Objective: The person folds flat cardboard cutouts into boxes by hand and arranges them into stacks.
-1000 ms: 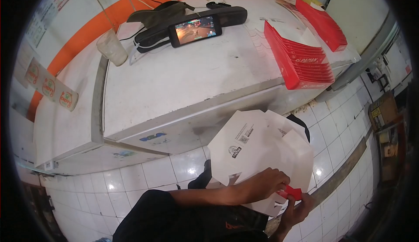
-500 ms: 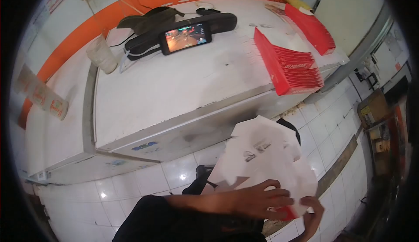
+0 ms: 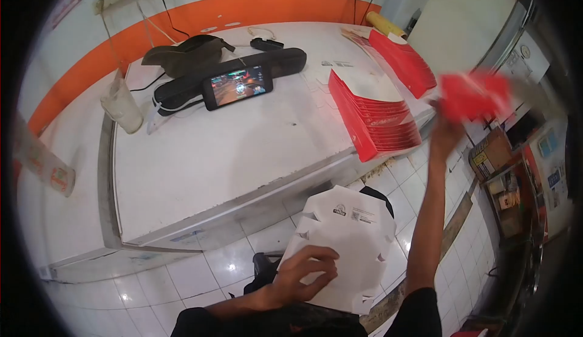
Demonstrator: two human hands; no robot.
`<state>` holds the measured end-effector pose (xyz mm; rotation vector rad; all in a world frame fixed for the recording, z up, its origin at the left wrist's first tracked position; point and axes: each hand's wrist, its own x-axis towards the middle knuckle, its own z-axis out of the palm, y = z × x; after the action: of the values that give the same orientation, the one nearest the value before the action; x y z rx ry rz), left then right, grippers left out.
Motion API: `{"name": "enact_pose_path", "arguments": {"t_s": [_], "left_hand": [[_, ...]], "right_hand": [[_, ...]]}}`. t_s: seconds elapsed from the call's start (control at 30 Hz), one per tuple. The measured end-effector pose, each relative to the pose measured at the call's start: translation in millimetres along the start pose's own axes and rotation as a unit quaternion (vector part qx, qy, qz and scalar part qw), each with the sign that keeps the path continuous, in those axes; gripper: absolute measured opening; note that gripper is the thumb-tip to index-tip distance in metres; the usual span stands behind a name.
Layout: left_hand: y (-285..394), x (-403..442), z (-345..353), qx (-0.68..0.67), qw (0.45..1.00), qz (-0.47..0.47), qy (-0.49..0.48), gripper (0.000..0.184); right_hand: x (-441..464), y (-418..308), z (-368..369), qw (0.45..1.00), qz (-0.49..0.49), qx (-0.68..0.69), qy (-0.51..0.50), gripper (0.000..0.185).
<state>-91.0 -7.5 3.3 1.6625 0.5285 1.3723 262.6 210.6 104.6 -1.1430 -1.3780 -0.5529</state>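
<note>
Swung up and out to the right since the earlier frame, my right grip (image 3: 447, 133) is now well apart from my left grip (image 3: 303, 275), which stays low. Clamped in the right one is a red carton (image 3: 477, 97), held in the air just past the right-hand end of the white tabletop (image 3: 243, 148). Motion blurs it, so I cannot tell how its sides are folded; it shows as a bright red block with a paler streak. My left grip is empty, loosely curled with thumb and fingertips apart, over the lower left of a flat white cardboard blank (image 3: 352, 249); whether they touch, I cannot tell.

I judge the step in hand to be carrying the red carton off to one side. The next move seems to call for a firm hold and a clear path past the nearer stack of red cartons (image 3: 376, 118) on the tabletop.

The blank lies low in front of my body, printed side up, with angled corners, notched edges, and a small black logo, square code and fine print near its far end.
</note>
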Motion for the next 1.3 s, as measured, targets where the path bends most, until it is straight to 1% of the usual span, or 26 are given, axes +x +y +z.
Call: {"name": "enact_pose_path", "arguments": {"t_s": [0.03, 0.07, 0.1, 0.17, 0.27, 0.3, 0.4, 0.43, 0.53, 0.57, 0.6, 0.63, 0.7, 0.8, 0.87, 0.93, 1.0, 1.1, 1.17, 1.2, 1.3], "left_hand": [[2.0, -2.2, -1.0, -0.005, 1.000, -0.019, -0.020, 0.017], [1.7, -4.6, -2.3, -0.010, 0.999, -0.019, -0.023, 0.018], [0.5, -7.7, -4.3, -0.015, 0.999, -0.020, -0.025, 0.018], [-5.3, -17.3, -12.0, -0.017, 0.999, -0.038, -0.023, 0.018], [-10.0, -17.9, -31.1, 0.024, 0.999, -0.048, -0.004, 0.021], [-10.6, -16.4, -36.2, 0.033, 0.998, -0.057, 0.003, 0.021], [-13.2, -11.5, -49.6, 0.064, 0.995, -0.071, 0.022, 0.019], [-15.2, -9.9, -50.3, 0.069, 0.995, -0.069, 0.026, 0.018], [-16.9, -13.0, -45.3, 0.054, 0.996, -0.073, 0.024, 0.017], [-18.3, -12.8, -43.9, 0.046, 0.996, -0.074, 0.024, 0.016], [-19.5, -13.2, -41.9, 0.048, 0.995, -0.080, 0.023, 0.016], [-20.1, -15.2, -39.2, 0.048, 0.995, -0.088, 0.021, 0.015], [-26.2, -21.4, -36.8, 0.060, 0.992, -0.108, 0.017, 0.014], [-45.9, -31.6, -32.0, 0.078, 0.987, -0.140, 0.003, 0.014], [-51.2, -33.4, -30.9, 0.081, 0.982, -0.167, -0.020, 0.013], [-46.3, -28.5, -26.3, 0.089, 0.981, -0.169, -0.034, 0.013], [-44.2, -23.6, -23.9, 0.109, 0.982, -0.149, -0.040, 0.013], [-45.9, -23.3, -20.1, 0.130, 0.983, -0.130, -0.024, 0.012], [-45.0, -26.6, -16.7, 0.105, 0.980, -0.168, -0.016, 0.012], [-44.8, -28.1, -15.1, 0.091, 0.978, -0.188, -0.013, 0.012], [-45.1, -30.1, -13.3, 0.105, 0.979, -0.170, -0.032, 0.010]], "right_hand": [[13.5, -33.2, 22.1, 0.990, 0.047, 0.017, -0.129, 0.021], [22.8, -69.3, 41.2, 0.962, 0.092, 0.034, -0.257, 0.024], [22.9, -60.0, 52.8, 0.946, 0.062, 0.004, -0.319, 0.024], [15.9, -28.9, 74.3, 0.897, 0.001, -0.055, -0.439, 0.026], [40.3, -56.4, 69.8, 0.815, 0.156, -0.105, -0.548, 0.036], [46.1, -51.4, 74.7, 0.800, 0.096, -0.180, -0.565, 0.050], [60.6, -47.3, 101.1, 0.784, 0.118, -0.238, -0.562, 0.060], [54.0, -47.1, 107.0, 0.787, 0.062, -0.247, -0.562, 0.066], [35.4, -17.1, 121.1, 0.780, 0.131, -0.129, -0.599, 0.059], [36.2, -9.0, 116.3, 0.827, 0.169, 0.005, -0.535, 0.056], [35.2, -4.5, 104.4, 0.853, 0.204, 0.138, -0.461, 0.052], [30.4, -3.3, 89.4, 0.856, 0.237, 0.267, -0.375, 0.050], [18.7, -14.8, 38.6, 0.922, 0.213, 0.191, -0.262, 0.043], [-18.4, -24.6, -21.4, 0.932, 0.055, 0.110, -0.341, 0.044], [-26.1, -57.3, -30.3, 0.908, -0.055, 0.059, -0.412, 0.049], [-39.1, -67.1, -24.1, 0.896, -0.112, -0.038, -0.427, 0.054], [-45.0, -59.7, -20.5, 0.897, -0.126, -0.069, -0.418, 0.057], [-47.7, -43.6, -16.7, 0.918, -0.073, -0.017, -0.391, 0.054], [-51.2, -36.7, -18.6, 0.922, -0.023, 0.013, -0.387, 0.051], [-52.1, -36.2, -17.8, 0.926, -0.027, 0.001, -0.377, 0.050], [-58.7, -40.7, -8.3, 0.936, -0.042, -0.040, -0.347, 0.047]]}}
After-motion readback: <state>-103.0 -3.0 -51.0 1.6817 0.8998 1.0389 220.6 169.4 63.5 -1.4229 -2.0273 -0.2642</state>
